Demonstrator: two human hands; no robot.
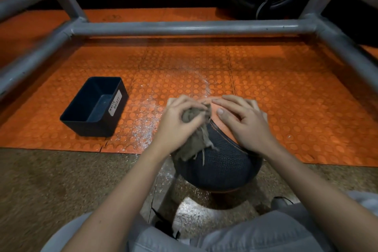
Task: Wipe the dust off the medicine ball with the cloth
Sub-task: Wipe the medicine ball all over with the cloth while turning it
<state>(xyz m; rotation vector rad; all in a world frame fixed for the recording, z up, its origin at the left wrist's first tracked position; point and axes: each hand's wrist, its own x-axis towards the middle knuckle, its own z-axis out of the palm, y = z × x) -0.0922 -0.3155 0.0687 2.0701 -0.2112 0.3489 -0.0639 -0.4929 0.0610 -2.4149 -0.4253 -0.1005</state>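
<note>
Here my left hand [178,125] grips the bunched cloth [194,143] at ten o'clock on the medicine ball [223,163]; my right hand [245,122], fingers flat, steadies it at two.

Orange studded floor mats [266,88] under a grey pipe frame [184,26], speckled brown floor [51,180] nearer

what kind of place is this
Probably a gym or workout room: orange studded rubber floor mats, a grey metal tube frame, and a dark blue and orange textured medicine ball.
</note>
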